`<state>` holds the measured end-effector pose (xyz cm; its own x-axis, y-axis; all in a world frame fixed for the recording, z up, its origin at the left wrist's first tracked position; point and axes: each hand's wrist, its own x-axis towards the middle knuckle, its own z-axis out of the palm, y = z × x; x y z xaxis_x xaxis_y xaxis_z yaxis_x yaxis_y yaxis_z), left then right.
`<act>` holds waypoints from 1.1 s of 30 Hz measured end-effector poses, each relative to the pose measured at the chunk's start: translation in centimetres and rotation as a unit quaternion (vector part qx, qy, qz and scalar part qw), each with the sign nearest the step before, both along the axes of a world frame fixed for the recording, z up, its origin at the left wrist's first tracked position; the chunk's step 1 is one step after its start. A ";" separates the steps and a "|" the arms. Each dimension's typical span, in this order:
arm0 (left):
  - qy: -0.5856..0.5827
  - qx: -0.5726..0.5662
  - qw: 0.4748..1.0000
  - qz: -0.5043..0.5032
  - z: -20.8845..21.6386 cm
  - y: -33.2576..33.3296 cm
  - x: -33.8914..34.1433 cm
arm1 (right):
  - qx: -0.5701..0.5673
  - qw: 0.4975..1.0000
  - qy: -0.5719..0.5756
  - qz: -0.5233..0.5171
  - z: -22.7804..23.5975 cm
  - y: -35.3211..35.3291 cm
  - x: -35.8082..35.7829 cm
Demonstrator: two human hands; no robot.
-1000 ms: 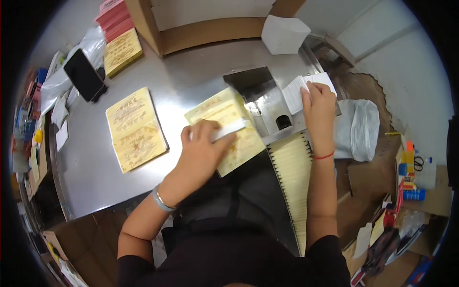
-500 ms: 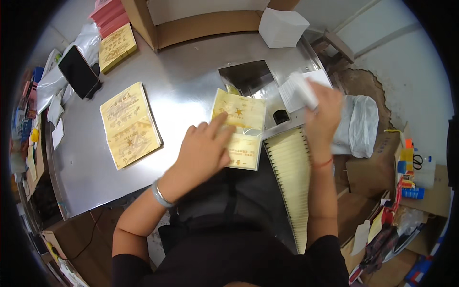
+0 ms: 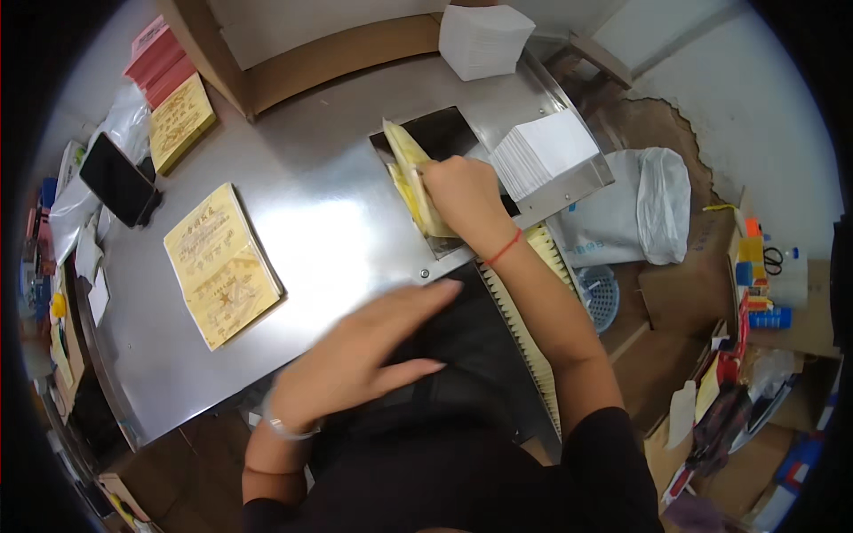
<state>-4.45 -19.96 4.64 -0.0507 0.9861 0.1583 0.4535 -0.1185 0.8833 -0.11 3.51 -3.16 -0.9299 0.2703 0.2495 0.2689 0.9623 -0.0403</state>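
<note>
My right hand (image 3: 464, 197) is closed on a yellow printed paper packet (image 3: 409, 169). The packet stands tilted on edge over a dark rectangular opening (image 3: 444, 133) in the steel table. Fingers and palm hide much of its lower part. By the table's front edge, my left hand (image 3: 355, 360) is blurred, fingers stretched out and thumb apart, with nothing in it. Beyond it on the left lies a stack of yellow printed sheets (image 3: 222, 266). A stack of white paper slips (image 3: 555, 147) sits just right of my right hand.
A strip of pale yellow pleated sheets (image 3: 520, 333) runs below my right forearm. At the back are a cardboard box (image 3: 329, 62) and another white paper stack (image 3: 484, 44). A phone (image 3: 120, 182) stands at left near yellow (image 3: 182, 124) and pink bundles (image 3: 160, 58). A white bag (image 3: 640, 209) is at right.
My right hand has moved left from the white slips and now grips the yellow packet, lifted and tilted. My left hand has come off the packet and back toward me. The view has shifted.
</note>
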 end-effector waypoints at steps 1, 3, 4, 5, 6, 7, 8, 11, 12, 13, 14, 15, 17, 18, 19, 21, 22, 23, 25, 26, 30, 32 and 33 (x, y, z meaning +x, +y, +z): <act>0.024 -0.023 0.996 0.081 0.1 -2.0 -1.3 | -0.026 0.998 0.061 -0.001 1.1 -0.8 1.0; 0.090 -0.049 0.914 0.393 -2.0 -6.5 -4.0 | -0.170 0.973 0.158 -0.018 3.6 -4.0 4.7; 0.284 -0.024 0.867 0.409 -0.9 -6.9 -6.5 | -0.287 0.938 0.192 -0.029 4.5 -5.7 6.7; 0.307 -0.074 0.855 0.413 -2.1 -8.6 -8.0 | -0.484 0.858 0.144 -0.097 5.6 -7.6 8.5; 0.333 -0.121 0.839 0.413 -2.8 -10.3 -8.8 | -0.608 0.789 0.028 -0.079 5.3 -7.6 10.8; 0.336 -0.115 0.844 0.402 -4.1 -10.3 -8.8 | -0.607 0.789 0.038 -0.088 3.9 -6.8 12.1; 0.384 -0.138 0.823 0.394 -5.3 -9.7 -8.6 | -0.720 0.674 0.123 -0.109 2.0 -5.8 13.8; 0.401 -0.137 0.830 0.362 -5.7 -7.8 -8.3 | -0.775 0.490 0.322 -0.236 -4.0 -3.4 18.9; 0.369 -0.139 0.841 0.371 -5.9 -7.0 -8.3 | -0.641 0.660 0.315 -0.234 -3.8 -4.3 17.7; 0.357 -0.128 0.850 0.366 -6.3 -7.4 -8.8 | -0.481 0.794 0.284 -0.240 -3.7 -6.1 16.5; 0.350 -0.142 0.845 0.378 -6.4 -7.7 -9.0 | -0.318 0.888 0.258 -0.209 -3.6 -6.1 15.4; 0.378 -0.134 0.837 0.371 -6.7 -8.0 -9.5 | -0.142 0.951 0.206 -0.180 -3.4 -5.3 14.4; 0.416 -0.120 0.834 0.343 -8.4 -8.9 -11.0 | -0.027 0.963 0.147 -0.224 -5.7 -4.6 12.8; 0.432 -0.116 0.832 0.328 -9.1 -9.1 -12.1 | -0.030 0.969 0.140 -0.204 -6.7 -4.6 12.2; 0.433 -0.100 0.840 0.312 -9.6 -8.9 -12.4 | 0.005 0.980 0.048 -0.195 -6.3 -5.4 11.6; 0.478 -0.124 0.818 0.297 -9.9 -8.6 -12.7 | 0.071 0.978 0.028 -0.195 -6.8 -5.7 12.2; 0.439 -0.093 0.840 0.305 -10.7 -8.9 -14.0 | 0.074 0.977 0.051 -0.192 -6.5 -5.5 12.7; 0.439 -0.095 0.840 0.305 -9.8 -8.7 -13.0 | 0.074 0.978 0.071 -0.182 -5.8 -5.5 13.3; 0.420 -0.147 0.830 0.336 -7.8 -8.3 -11.2 | 0.124 0.979 0.027 -0.162 -3.9 -5.3 16.3; 0.419 -0.149 0.827 0.345 -7.3 -7.6 -10.6 | 0.139 0.978 0.022 -0.155 -5.5 -4.9 17.3; 0.365 -0.160 0.849 0.347 -5.9 -8.2 -10.7 | 0.075 0.981 0.064 -0.169 -5.0 -5.4 19.0; 0.407 -0.040 0.818 0.405 -6.3 -7.9 -9.8 | 0.057 0.979 0.013 -0.193 -3.8 -5.5 19.8; 0.415 -0.052 0.786 0.457 -6.4 -7.3 -9.0 | 0.060 0.977 -0.029 -0.201 -2.8 -5.7 20.4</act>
